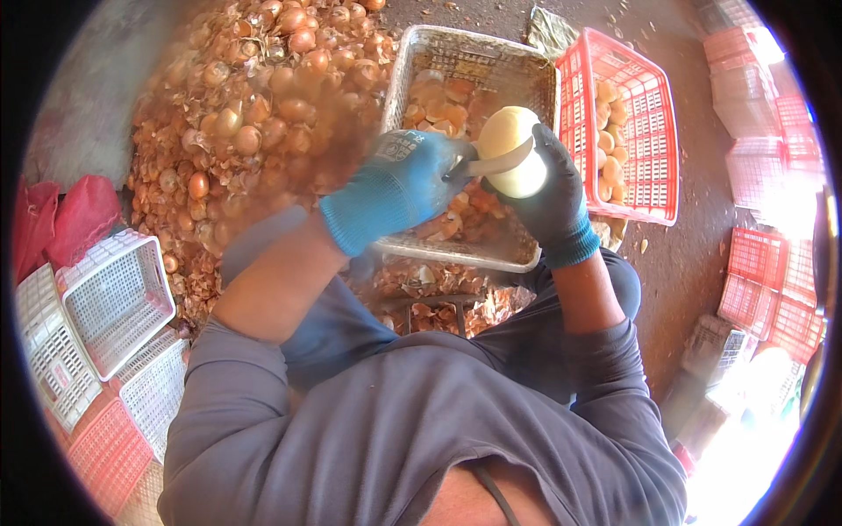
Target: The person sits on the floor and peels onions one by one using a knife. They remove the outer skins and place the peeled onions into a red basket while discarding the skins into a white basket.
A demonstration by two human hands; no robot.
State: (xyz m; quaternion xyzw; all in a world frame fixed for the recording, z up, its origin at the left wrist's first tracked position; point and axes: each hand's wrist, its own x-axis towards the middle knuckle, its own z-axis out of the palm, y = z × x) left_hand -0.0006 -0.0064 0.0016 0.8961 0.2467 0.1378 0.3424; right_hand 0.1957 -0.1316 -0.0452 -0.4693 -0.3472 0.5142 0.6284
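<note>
My left hand (418,174), in a blue knit glove with a dark coated palm, grips a small knife. The knife's curved blade (503,160) lies across a large, pale peeled onion (508,135). My right hand (556,191), gloved the same way, holds that onion from its right side, with the fingers partly hidden beneath it. Both hands are above a worn, dirty white plastic crate (460,254), where loose brown onion skins (437,108) lie. The knife's handle is hidden inside my left fist.
A big heap of unpeeled onions (263,125) and skins spreads at the left. Close on the right stands a red plastic crate (658,138) holding several peeled onions (612,171). White crates (115,302) and red mesh sacks (85,220) sit far left; stacked red crates (756,283) line the right.
</note>
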